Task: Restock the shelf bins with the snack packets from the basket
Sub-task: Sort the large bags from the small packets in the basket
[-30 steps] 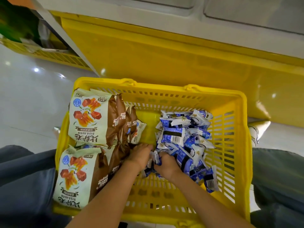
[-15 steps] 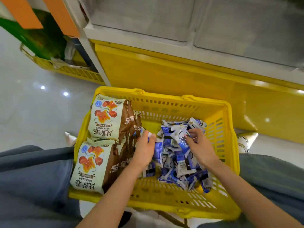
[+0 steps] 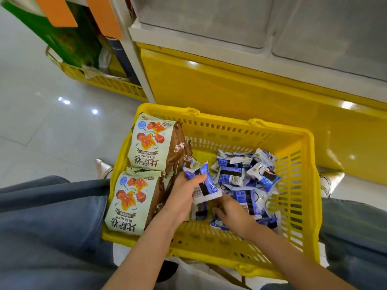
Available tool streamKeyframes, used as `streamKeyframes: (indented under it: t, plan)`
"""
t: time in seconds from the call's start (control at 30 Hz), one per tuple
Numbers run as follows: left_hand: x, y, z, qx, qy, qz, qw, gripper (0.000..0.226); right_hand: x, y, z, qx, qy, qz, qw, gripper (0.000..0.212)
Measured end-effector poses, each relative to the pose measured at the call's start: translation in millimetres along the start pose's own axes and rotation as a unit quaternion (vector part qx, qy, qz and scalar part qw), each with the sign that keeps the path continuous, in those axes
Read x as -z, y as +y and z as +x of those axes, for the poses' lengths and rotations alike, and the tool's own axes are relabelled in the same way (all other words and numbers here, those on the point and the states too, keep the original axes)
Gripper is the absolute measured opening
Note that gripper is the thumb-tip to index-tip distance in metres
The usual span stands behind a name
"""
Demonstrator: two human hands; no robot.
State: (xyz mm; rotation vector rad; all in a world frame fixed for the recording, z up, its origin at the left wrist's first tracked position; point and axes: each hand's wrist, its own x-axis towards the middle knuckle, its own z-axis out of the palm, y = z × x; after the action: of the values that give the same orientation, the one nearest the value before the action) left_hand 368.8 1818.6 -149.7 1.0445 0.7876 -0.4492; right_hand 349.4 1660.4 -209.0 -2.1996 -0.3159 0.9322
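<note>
A yellow plastic basket (image 3: 230,135) sits on the floor between my knees. Its left side holds large green-and-brown snack bags (image 3: 150,143). Its right side holds a heap of small blue-and-white snack packets (image 3: 240,174). My left hand (image 3: 184,197) is closed around a bunch of these blue packets (image 3: 206,184), lifted slightly above the heap. My right hand (image 3: 232,212) lies palm down in the near part of the heap, fingers curled among the packets; whether it grips one is hidden.
Translucent shelf bins (image 3: 205,19) stand on a white shelf above a yellow base panel (image 3: 240,86) right behind the basket. Another yellow wire basket (image 3: 100,80) with green packaging sits at the back left. My knees flank the basket on the tiled floor.
My left hand has taken hold of blue packets and raised them. My right hand moved from the heap's far side to its near side. The camera view has tilted up toward the shelf.
</note>
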Motion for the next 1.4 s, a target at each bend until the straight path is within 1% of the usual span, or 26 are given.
streamKeyframes:
  t: [0.03, 0.1, 0.17, 0.33, 0.4, 0.5, 0.6, 0.67, 0.73, 0.77, 0.83, 0.87, 0.93, 0.97, 1.0, 1.07, 1.1, 1.13, 1.2, 1.23, 1.27, 1.33, 1.37, 1.4]
  plan:
    - [1, 2, 2, -0.047, 0.021, 0.056, 0.997, 0.032, -4, 1, 7, -0.012, -0.014, 0.005, 1.000, 0.033]
    - [3, 6, 8, -0.133, 0.049, 0.160, 0.977, 0.034, -12, 4, 23, -0.046, -0.030, -0.006, 0.998, 0.034]
    - [5, 10, 13, -0.171, 0.058, 0.212, 0.961, 0.032, -20, 5, 38, -0.062, -0.051, -0.019, 0.997, 0.037]
    - [4, 12, 24, -0.184, 0.048, 0.269, 0.944, 0.027, -41, 12, 59, -0.087, -0.127, -0.016, 0.988, 0.048]
    - [2, 13, 26, -0.178, 0.048, 0.270, 0.945, 0.027, -46, 16, 61, -0.071, -0.140, -0.054, 0.986, 0.052]
    - [-1, 14, 29, -0.165, 0.052, 0.251, 0.952, 0.027, -45, 18, 61, -0.026, -0.156, -0.158, 0.975, 0.050]
    - [-5, 13, 31, -0.155, 0.053, 0.240, 0.957, 0.029, -38, 10, 55, -0.004, -0.156, -0.180, 0.971, 0.045]
    - [-7, 10, 31, -0.155, 0.058, 0.242, 0.956, 0.029, -30, 2, 44, 0.008, -0.129, -0.188, 0.974, 0.044]
    - [-11, 7, 31, -0.162, 0.068, 0.247, 0.953, 0.027, -20, -4, 29, 0.003, -0.086, -0.185, 0.979, 0.042]
    - [-13, 6, 31, -0.167, 0.077, 0.252, 0.950, 0.025, -15, -6, 20, -0.002, -0.064, -0.174, 0.983, 0.039]
    - [-21, 2, 31, -0.175, 0.091, 0.255, 0.946, 0.023, 0, -9, 2, -0.003, -0.022, -0.152, 0.988, 0.024]
    - [-27, -1, 32, -0.178, 0.095, 0.261, 0.944, 0.025, 9, -10, -7, -0.006, -0.002, -0.139, 0.990, 0.024]
    - [-39, -6, 35, -0.175, 0.102, 0.284, 0.937, 0.042, 36, -8, -20, -0.029, 0.051, -0.118, 0.991, 0.036]
    - [-47, -9, 37, -0.173, 0.102, 0.296, 0.934, 0.048, 53, -6, -23, -0.046, 0.090, -0.101, 0.990, 0.035]
    - [-55, -11, 38, -0.176, 0.098, 0.305, 0.931, 0.050, 72, -2, -26, -0.063, 0.137, -0.078, 0.986, 0.030]
    - [-76, -18, 41, -0.185, 0.075, 0.316, 0.927, 0.045, 110, 6, -25, -0.099, 0.232, -0.041, 0.967, 0.022]
    - [-86, -22, 43, -0.189, 0.064, 0.315, 0.928, 0.040, 124, 9, -24, -0.115, 0.266, -0.039, 0.956, 0.028]
    - [-96, -25, 45, -0.189, 0.055, 0.309, 0.930, 0.038, 133, 12, -22, -0.131, 0.284, -0.052, 0.948, 0.036]
    - [-111, -33, 52, -0.188, 0.036, 0.317, 0.929, 0.041, 138, 12, -16, -0.149, 0.285, -0.105, 0.941, 0.043]
    - [-116, -37, 56, -0.187, 0.024, 0.344, 0.920, 0.044, 136, 11, -13, -0.151, 0.268, -0.137, 0.942, 0.044]
    - [-119, -42, 61, -0.185, 0.011, 0.389, 0.902, 0.045, 132, 10, -9, -0.146, 0.243, -0.168, 0.944, 0.045]
    - [-119, -49, 70, -0.187, -0.007, 0.509, 0.840, 0.043, 125, 13, -5, -0.134, 0.195, -0.224, 0.945, 0.049]
    - [-117, -50, 74, -0.193, -0.008, 0.559, 0.807, 0.042, 123, 16, -4, -0.135, 0.184, -0.245, 0.942, 0.048]
    - [-114, -51, 76, -0.199, -0.008, 0.593, 0.780, 0.041, 123, 19, -3, -0.142, 0.184, -0.261, 0.937, 0.046]
